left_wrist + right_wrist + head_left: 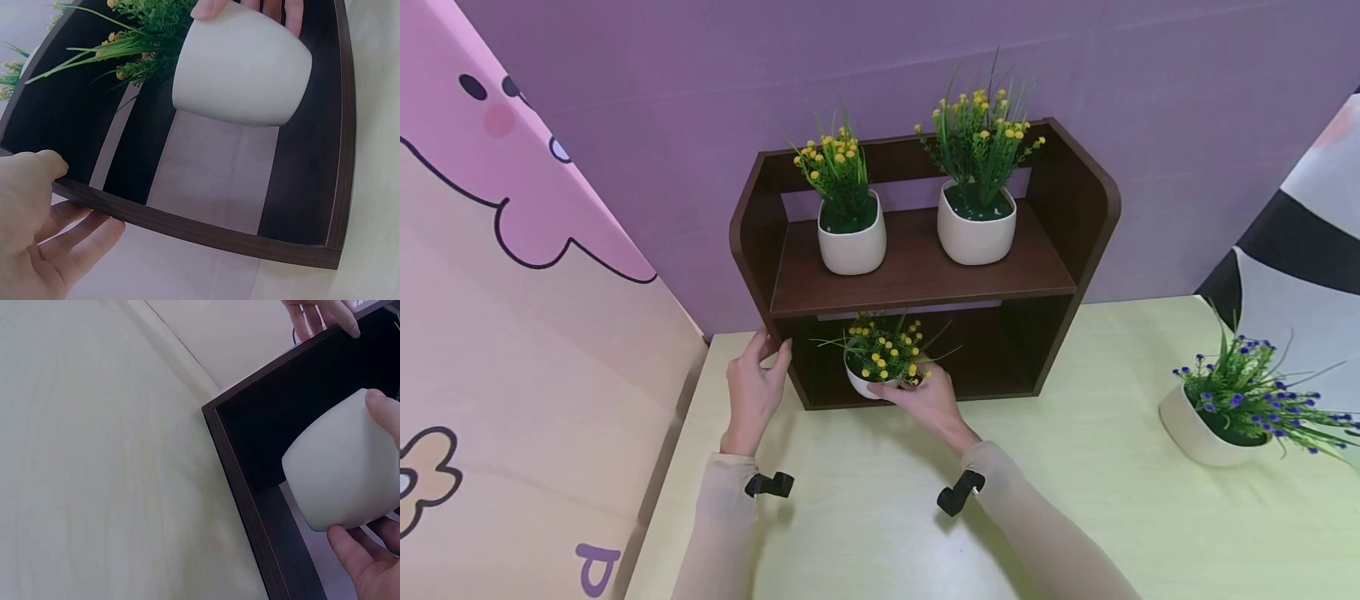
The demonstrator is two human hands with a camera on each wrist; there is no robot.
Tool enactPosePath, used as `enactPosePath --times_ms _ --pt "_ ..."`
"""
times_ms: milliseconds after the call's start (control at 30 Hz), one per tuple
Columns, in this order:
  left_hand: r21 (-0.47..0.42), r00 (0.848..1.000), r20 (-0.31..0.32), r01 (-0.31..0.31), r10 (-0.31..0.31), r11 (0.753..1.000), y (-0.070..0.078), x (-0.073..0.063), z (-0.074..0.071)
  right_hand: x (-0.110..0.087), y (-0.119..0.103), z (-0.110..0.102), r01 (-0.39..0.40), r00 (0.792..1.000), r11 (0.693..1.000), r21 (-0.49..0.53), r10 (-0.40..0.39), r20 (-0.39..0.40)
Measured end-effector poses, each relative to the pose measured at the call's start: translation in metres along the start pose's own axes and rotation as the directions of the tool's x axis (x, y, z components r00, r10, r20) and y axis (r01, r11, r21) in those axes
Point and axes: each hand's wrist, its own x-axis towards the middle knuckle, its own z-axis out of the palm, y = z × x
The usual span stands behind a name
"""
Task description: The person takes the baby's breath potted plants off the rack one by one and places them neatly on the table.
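Observation:
My right hand holds a white pot of yellow artificial flowers at the front of the lower compartment of a dark brown two-tier shelf. In the right wrist view the thumb and fingers lie round the white pot. It looks lifted and tilted in the left wrist view, its plant leaning toward the upper tier. My left hand pinches the front edge of the shelf's left side panel, thumb on the inner side and fingers outside.
On the upper tier stand two more white pots with yellow flowers, a left pot and a right pot. A white pot with purple flowers sits on the pale table at right. Behind the shelf is a purple wall.

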Motion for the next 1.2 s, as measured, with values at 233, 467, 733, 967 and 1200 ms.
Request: enactPosePath --times_ms 233,467,733,967,1200 --pt "-0.009 1.0 0.003 0.008 -0.008 1.0 -0.001 0.0 0.001 -0.009 0.004 -0.005 0.01 1.0 0.999 0.05 -0.011 0.022" --pt "-0.017 1.0 0.004 0.007 -0.007 1.0 -0.003 0.0 0.001 -0.018 0.004 -0.009 -0.036 0.997 0.996 0.077 0.031 0.064" --pt "-0.018 1.0 0.022 0.015 -0.014 1.0 -0.002 0.001 0.0 -0.027 0.003 -0.017 -0.159 0.985 0.984 0.083 0.152 0.08" --pt "-0.024 1.0 0.009 0.011 -0.01 1.0 -0.002 0.0 0.0 -0.035 0.004 -0.027 -0.18 0.981 0.98 0.081 0.172 0.088" --pt "-0.023 1.0 0.006 0.005 -0.005 1.0 -0.002 0.0 0.0 -0.044 0.004 -0.038 -0.148 0.986 0.985 0.09 0.14 0.086"
